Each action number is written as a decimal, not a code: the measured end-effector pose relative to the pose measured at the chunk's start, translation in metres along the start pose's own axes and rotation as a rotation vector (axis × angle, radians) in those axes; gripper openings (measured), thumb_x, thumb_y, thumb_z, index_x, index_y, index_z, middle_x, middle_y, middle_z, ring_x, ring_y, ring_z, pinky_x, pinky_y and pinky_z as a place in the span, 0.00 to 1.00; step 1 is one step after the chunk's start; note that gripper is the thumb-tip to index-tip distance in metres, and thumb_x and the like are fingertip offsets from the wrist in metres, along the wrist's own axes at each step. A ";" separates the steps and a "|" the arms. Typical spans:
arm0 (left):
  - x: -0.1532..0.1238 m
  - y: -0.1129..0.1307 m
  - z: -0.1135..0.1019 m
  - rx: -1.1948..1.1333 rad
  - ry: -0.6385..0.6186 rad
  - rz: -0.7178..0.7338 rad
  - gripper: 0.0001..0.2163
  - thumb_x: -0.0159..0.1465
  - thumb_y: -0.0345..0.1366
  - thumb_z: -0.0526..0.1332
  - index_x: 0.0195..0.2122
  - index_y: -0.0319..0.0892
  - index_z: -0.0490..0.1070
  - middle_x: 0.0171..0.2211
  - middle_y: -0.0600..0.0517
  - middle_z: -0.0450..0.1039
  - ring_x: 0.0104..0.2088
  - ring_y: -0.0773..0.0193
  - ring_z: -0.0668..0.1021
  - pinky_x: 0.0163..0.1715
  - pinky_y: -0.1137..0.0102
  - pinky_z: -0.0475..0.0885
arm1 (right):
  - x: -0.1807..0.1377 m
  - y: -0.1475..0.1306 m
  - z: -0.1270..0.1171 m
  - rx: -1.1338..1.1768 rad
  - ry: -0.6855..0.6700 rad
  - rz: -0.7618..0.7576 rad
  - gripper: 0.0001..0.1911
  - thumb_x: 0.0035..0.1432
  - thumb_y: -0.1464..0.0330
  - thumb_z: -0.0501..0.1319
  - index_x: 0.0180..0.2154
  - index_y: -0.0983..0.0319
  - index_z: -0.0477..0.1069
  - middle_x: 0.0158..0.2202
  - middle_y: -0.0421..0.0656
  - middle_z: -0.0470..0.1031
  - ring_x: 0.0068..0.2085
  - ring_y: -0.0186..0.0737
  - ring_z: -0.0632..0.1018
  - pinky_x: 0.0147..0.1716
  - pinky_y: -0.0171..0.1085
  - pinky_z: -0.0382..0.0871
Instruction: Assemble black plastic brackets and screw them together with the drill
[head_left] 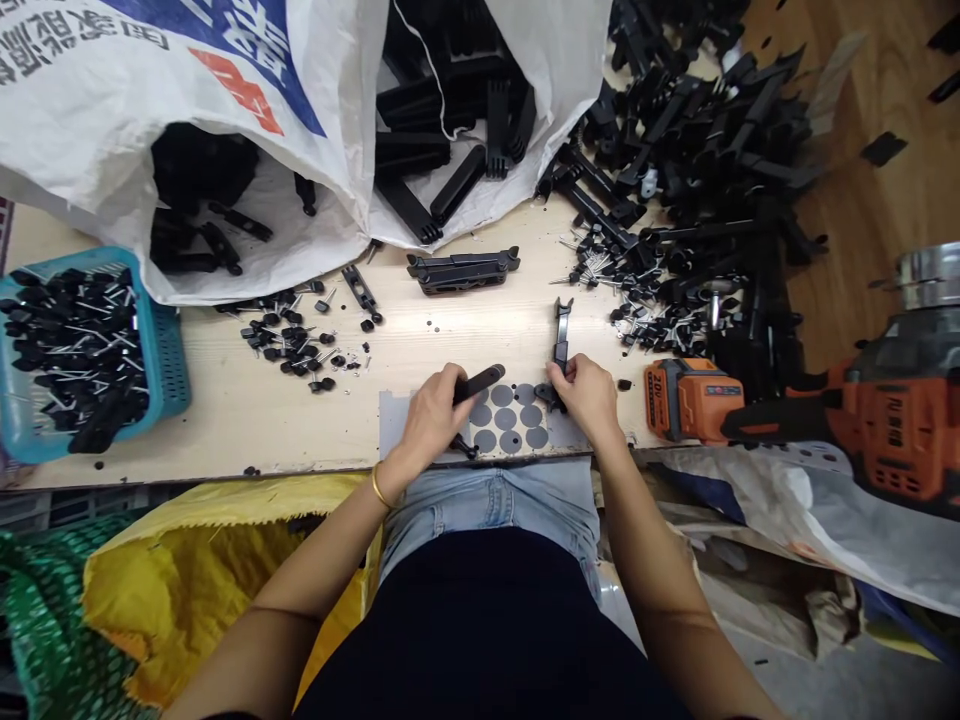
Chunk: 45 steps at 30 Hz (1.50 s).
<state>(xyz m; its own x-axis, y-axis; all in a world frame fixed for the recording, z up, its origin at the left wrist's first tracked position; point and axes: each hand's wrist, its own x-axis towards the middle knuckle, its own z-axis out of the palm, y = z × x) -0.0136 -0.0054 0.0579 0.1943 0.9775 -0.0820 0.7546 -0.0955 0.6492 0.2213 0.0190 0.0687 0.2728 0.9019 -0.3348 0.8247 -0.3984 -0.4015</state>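
Observation:
My left hand [431, 417] is closed around a black plastic bar [480, 383] with a rounded end, held over a grey sheet of round dots [505, 417]. Under that hand, a small black knob screw [463, 446] lies by the table edge. My right hand [590, 397] pinches a black plastic bracket arm [562, 335] with a forked tip, which points away from me. Its lower end, at the sheet's right side, is partly covered by my fingers. Farther back on the table lies a black folded bracket [463, 270].
White woven sacks [337, 170] with black parts stand at the back. A blue basket [161, 370] of knob screws is at left, with loose knob screws [289, 335] nearby. Black parts [697, 150] and screws pile up at right, near an orange power drill [892, 410].

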 end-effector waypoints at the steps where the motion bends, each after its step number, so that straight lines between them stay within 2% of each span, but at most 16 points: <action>1: -0.001 0.006 0.003 -0.097 -0.028 -0.035 0.08 0.64 0.37 0.59 0.42 0.42 0.65 0.34 0.51 0.73 0.33 0.60 0.76 0.32 0.69 0.69 | 0.000 -0.002 0.005 0.107 -0.019 -0.009 0.16 0.51 0.55 0.61 0.23 0.58 0.60 0.23 0.40 0.68 0.27 0.39 0.70 0.29 0.36 0.60; 3: -0.005 0.016 0.010 -0.281 -0.101 -0.099 0.09 0.64 0.38 0.58 0.44 0.42 0.65 0.33 0.52 0.73 0.32 0.62 0.76 0.31 0.70 0.69 | -0.003 -0.009 0.011 0.449 -0.090 -0.015 0.17 0.47 0.55 0.61 0.22 0.58 0.58 0.19 0.36 0.62 0.23 0.34 0.65 0.25 0.34 0.58; 6: -0.013 0.026 0.020 -0.450 -0.194 -0.170 0.10 0.64 0.40 0.57 0.43 0.42 0.67 0.31 0.54 0.72 0.30 0.63 0.76 0.30 0.70 0.70 | -0.013 -0.026 0.015 0.993 -0.171 0.033 0.15 0.47 0.57 0.61 0.27 0.58 0.59 0.19 0.33 0.59 0.21 0.30 0.59 0.20 0.31 0.55; 8: -0.018 0.030 0.025 -0.503 -0.218 -0.190 0.09 0.63 0.41 0.57 0.40 0.42 0.68 0.30 0.54 0.72 0.30 0.63 0.76 0.30 0.70 0.70 | -0.020 -0.038 0.018 1.139 -0.160 0.046 0.14 0.46 0.59 0.62 0.31 0.58 0.60 0.21 0.32 0.59 0.21 0.29 0.59 0.19 0.30 0.55; 13: -0.030 0.035 0.021 -0.580 -0.232 -0.238 0.08 0.63 0.41 0.57 0.33 0.42 0.65 0.23 0.57 0.67 0.24 0.65 0.73 0.25 0.72 0.67 | -0.033 -0.059 0.026 1.184 -0.099 0.035 0.10 0.51 0.61 0.59 0.30 0.58 0.60 0.21 0.32 0.58 0.21 0.29 0.61 0.21 0.30 0.58; 17: -0.033 0.036 0.006 -0.516 -0.153 -0.212 0.07 0.63 0.40 0.57 0.33 0.42 0.66 0.25 0.55 0.68 0.26 0.66 0.72 0.26 0.72 0.66 | -0.039 -0.065 0.016 1.289 -0.142 0.018 0.09 0.51 0.62 0.58 0.29 0.59 0.61 0.28 0.37 0.73 0.29 0.32 0.73 0.33 0.33 0.69; 20: -0.032 0.040 -0.002 -0.498 -0.165 -0.184 0.06 0.63 0.39 0.57 0.34 0.42 0.68 0.27 0.54 0.70 0.28 0.65 0.73 0.29 0.71 0.67 | -0.043 -0.071 0.008 1.391 -0.188 0.071 0.09 0.51 0.63 0.59 0.31 0.58 0.60 0.31 0.40 0.78 0.36 0.36 0.79 0.40 0.37 0.73; 23: -0.032 0.042 -0.004 -0.445 -0.130 -0.158 0.06 0.63 0.36 0.58 0.39 0.41 0.69 0.32 0.51 0.74 0.33 0.62 0.76 0.34 0.69 0.71 | -0.045 -0.077 0.008 1.418 -0.225 0.110 0.12 0.51 0.62 0.60 0.33 0.57 0.58 0.30 0.39 0.79 0.34 0.37 0.80 0.36 0.37 0.74; 26: -0.033 0.042 -0.004 -0.361 -0.073 -0.094 0.11 0.63 0.34 0.58 0.47 0.40 0.68 0.40 0.47 0.76 0.39 0.58 0.78 0.40 0.66 0.73 | -0.045 -0.078 0.012 1.425 -0.254 0.134 0.14 0.52 0.59 0.61 0.34 0.57 0.57 0.25 0.36 0.78 0.27 0.36 0.79 0.28 0.35 0.74; 29: -0.036 0.040 -0.004 -0.328 -0.126 -0.032 0.13 0.64 0.32 0.56 0.50 0.39 0.67 0.42 0.45 0.76 0.42 0.56 0.78 0.41 0.65 0.73 | -0.042 -0.073 0.012 1.394 -0.351 0.187 0.14 0.51 0.58 0.62 0.33 0.58 0.59 0.22 0.37 0.77 0.23 0.37 0.78 0.24 0.34 0.73; 31: -0.038 0.040 -0.005 -0.328 -0.182 -0.042 0.14 0.65 0.33 0.54 0.51 0.39 0.66 0.43 0.44 0.75 0.42 0.56 0.78 0.41 0.64 0.73 | -0.040 -0.069 0.010 1.375 -0.412 0.239 0.13 0.51 0.59 0.62 0.32 0.58 0.60 0.22 0.39 0.77 0.23 0.37 0.78 0.24 0.34 0.73; 34: -0.037 0.042 -0.006 -0.333 -0.252 -0.098 0.14 0.66 0.34 0.53 0.51 0.38 0.66 0.44 0.44 0.75 0.42 0.55 0.78 0.40 0.64 0.73 | -0.039 -0.065 0.010 1.385 -0.435 0.311 0.12 0.51 0.60 0.61 0.32 0.59 0.61 0.22 0.41 0.78 0.23 0.38 0.78 0.24 0.34 0.73; 38: -0.031 0.043 -0.007 -0.373 -0.323 -0.155 0.12 0.64 0.33 0.55 0.49 0.39 0.68 0.40 0.46 0.76 0.39 0.56 0.78 0.40 0.65 0.72 | -0.040 -0.062 0.015 1.422 -0.389 0.352 0.12 0.51 0.60 0.61 0.31 0.58 0.60 0.23 0.42 0.79 0.24 0.40 0.78 0.23 0.36 0.73; 41: -0.029 0.043 -0.009 -0.393 -0.338 -0.177 0.10 0.63 0.32 0.56 0.45 0.39 0.69 0.37 0.49 0.76 0.37 0.58 0.78 0.38 0.67 0.72 | -0.041 -0.063 0.017 1.439 -0.350 0.318 0.13 0.52 0.59 0.61 0.31 0.58 0.60 0.23 0.41 0.79 0.25 0.40 0.79 0.24 0.36 0.73; 45: -0.031 0.042 -0.011 -0.385 -0.276 -0.136 0.09 0.63 0.32 0.56 0.44 0.40 0.69 0.37 0.49 0.76 0.37 0.59 0.78 0.37 0.68 0.71 | -0.043 -0.067 0.018 1.379 -0.332 0.211 0.16 0.52 0.55 0.62 0.32 0.58 0.60 0.22 0.39 0.78 0.23 0.39 0.79 0.23 0.35 0.73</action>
<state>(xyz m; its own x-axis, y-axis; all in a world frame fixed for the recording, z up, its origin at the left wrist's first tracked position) 0.0046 -0.0379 0.0961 0.3083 0.8852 -0.3485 0.5079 0.1566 0.8471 0.1459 0.0035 0.0950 0.0427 0.8031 -0.5943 -0.3994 -0.5315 -0.7470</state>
